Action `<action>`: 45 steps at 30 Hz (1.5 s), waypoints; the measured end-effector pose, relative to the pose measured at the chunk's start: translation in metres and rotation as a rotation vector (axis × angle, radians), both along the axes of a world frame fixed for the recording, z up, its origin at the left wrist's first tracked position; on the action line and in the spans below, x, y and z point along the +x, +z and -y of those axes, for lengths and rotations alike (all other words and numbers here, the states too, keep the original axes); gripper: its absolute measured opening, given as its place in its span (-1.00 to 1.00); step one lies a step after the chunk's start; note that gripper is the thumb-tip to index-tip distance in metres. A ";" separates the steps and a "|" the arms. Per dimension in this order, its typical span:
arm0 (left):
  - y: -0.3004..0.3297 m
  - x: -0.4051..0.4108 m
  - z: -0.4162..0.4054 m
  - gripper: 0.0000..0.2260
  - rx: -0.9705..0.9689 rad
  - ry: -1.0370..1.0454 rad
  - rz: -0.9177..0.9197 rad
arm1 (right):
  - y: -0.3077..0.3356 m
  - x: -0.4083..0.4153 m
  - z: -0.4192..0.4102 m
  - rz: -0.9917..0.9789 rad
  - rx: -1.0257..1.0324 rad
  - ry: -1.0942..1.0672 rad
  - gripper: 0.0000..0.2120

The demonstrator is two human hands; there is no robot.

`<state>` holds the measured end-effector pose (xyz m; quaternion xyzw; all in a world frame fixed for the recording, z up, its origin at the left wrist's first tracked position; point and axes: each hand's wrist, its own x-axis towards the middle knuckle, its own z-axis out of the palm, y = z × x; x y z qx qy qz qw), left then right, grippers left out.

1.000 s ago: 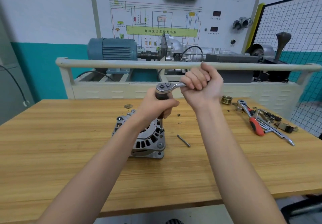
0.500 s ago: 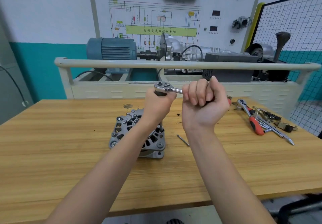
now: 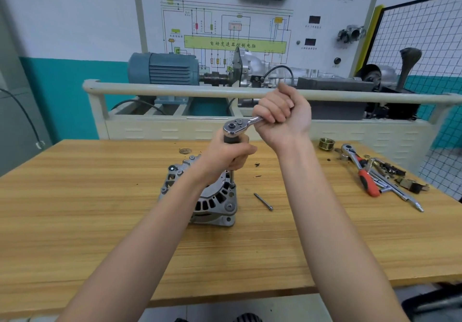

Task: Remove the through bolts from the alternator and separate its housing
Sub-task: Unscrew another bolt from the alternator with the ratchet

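- The alternator [image 3: 212, 196] sits upright on the wooden workbench [image 3: 100, 221], a little left of the bench's middle, its vented silver housing facing the person.
- The left hand [image 3: 226, 157] curls round the dark socket extension [image 3: 232, 177] just under the ratchet head; the extension's thin shaft runs straight down to the alternator's right rim.
- The right hand [image 3: 281, 114] is fisted round the handle of the ratchet [image 3: 237, 127], which lies roughly level above the alternator, head to the left.
- One removed through bolt [image 3: 263, 201] lies loose on the bench just right of the alternator, apart from it.
- Well to the right rest a brass-coloured pulley [image 3: 326, 144], a second ratchet with a red grip [image 3: 360, 171] and a heap of small tools and parts [image 3: 390, 176].
- Behind the bench stands a training rig with a blue motor [image 3: 162, 69] and a wiring diagram board [image 3: 235, 31].
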<state>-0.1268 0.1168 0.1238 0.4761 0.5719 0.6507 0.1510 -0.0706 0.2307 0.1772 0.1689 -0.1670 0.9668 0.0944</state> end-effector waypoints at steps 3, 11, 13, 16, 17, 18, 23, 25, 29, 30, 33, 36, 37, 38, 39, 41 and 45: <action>-0.003 0.002 -0.002 -0.62 0.058 0.145 0.054 | -0.015 0.016 0.017 -0.110 -0.037 -0.240 -0.56; -0.007 0.011 -0.008 -0.62 0.104 0.421 0.064 | -0.029 0.037 0.041 -0.253 0.066 -0.511 -0.59; -0.006 0.007 0.001 -0.58 0.049 0.318 -0.006 | -0.020 0.029 0.027 -0.192 0.056 -0.360 -0.58; 0.000 0.005 0.009 -0.63 -0.024 0.107 -0.087 | -0.004 0.012 0.007 -0.089 0.057 -0.068 -0.58; 0.002 0.005 0.009 -0.65 -0.043 0.058 -0.079 | 0.000 0.007 0.002 -0.057 0.050 0.000 -0.58; 0.003 0.006 0.007 -0.66 -0.052 0.038 -0.058 | 0.002 0.003 -0.001 -0.030 0.042 0.041 -0.58; 0.001 0.005 -0.002 -0.62 0.011 0.134 0.057 | -0.004 0.008 0.003 -0.041 -0.040 -0.100 -0.55; -0.001 0.008 -0.008 -0.57 0.070 0.287 0.084 | -0.016 0.019 0.013 -0.105 -0.052 -0.275 -0.52; -0.003 0.016 -0.018 -0.63 0.169 0.486 0.107 | -0.031 0.037 0.035 -0.225 0.009 -0.539 -0.51; -0.003 0.017 -0.018 -0.63 0.164 0.489 0.109 | -0.031 0.038 0.035 -0.238 0.027 -0.550 -0.52; -0.002 0.013 -0.012 -0.61 0.097 0.428 0.083 | -0.022 0.032 0.022 -0.194 0.046 -0.426 -0.57; 0.002 0.008 0.002 -0.58 -0.004 0.205 -0.058 | -0.008 0.017 0.005 -0.096 0.036 -0.144 -0.57; 0.004 0.007 0.005 -0.61 -0.040 0.123 -0.084 | -0.004 0.011 0.000 -0.069 0.032 -0.049 -0.57; 0.006 0.006 0.007 -0.65 -0.067 0.059 -0.092 | -0.001 0.005 -0.003 -0.041 0.022 0.026 -0.57; 0.007 0.006 0.006 -0.67 -0.080 0.025 -0.082 | 0.001 0.000 -0.006 -0.017 0.011 0.075 -0.57; 0.006 0.005 0.003 -0.64 -0.064 0.025 -0.035 | 0.002 -0.004 -0.007 -0.002 -0.005 0.099 -0.57; 0.000 0.005 -0.001 -0.59 0.012 0.106 0.000 | -0.008 0.009 0.004 -0.063 -0.063 -0.083 -0.57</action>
